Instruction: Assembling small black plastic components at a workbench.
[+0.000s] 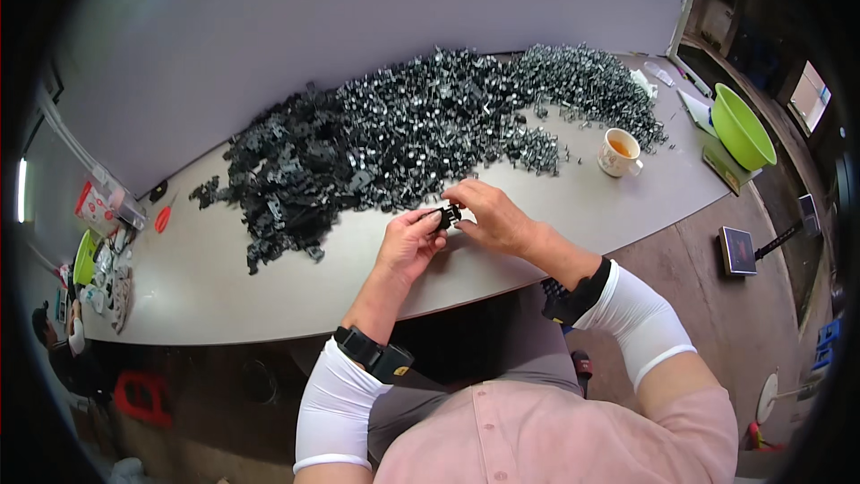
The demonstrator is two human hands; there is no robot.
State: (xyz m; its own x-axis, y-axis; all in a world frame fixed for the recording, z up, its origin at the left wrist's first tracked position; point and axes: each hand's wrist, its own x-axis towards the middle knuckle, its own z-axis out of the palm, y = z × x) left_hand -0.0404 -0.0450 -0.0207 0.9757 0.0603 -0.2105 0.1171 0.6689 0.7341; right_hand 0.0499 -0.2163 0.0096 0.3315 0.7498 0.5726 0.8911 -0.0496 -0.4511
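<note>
A small black plastic part (pixel 447 216) is held between my two hands, just over the near part of the table. My left hand (pixel 405 249) is closed, pinching the part's left end between thumb and fingers. From the right, my right hand (pixel 498 220) has its thumb and index finger bent round the part's other end. Whether a small metal piece is also between those fingertips is too small to tell. Just beyond my hands lies a wide heap of black plastic parts (pixel 300 152), merging to the right into a pile of small shiny metal pieces (pixel 582 81).
On the right of the grey table (pixel 197 291) stands a cup (pixel 619 153) with orange liquid, with a green bowl (pixel 743 127) beyond it. Red-handled scissors (pixel 163 219) lie at the left, near bags and cloths. A wall panel (pixel 394 9) rises behind. Another person (pixel 72 354) sits far left.
</note>
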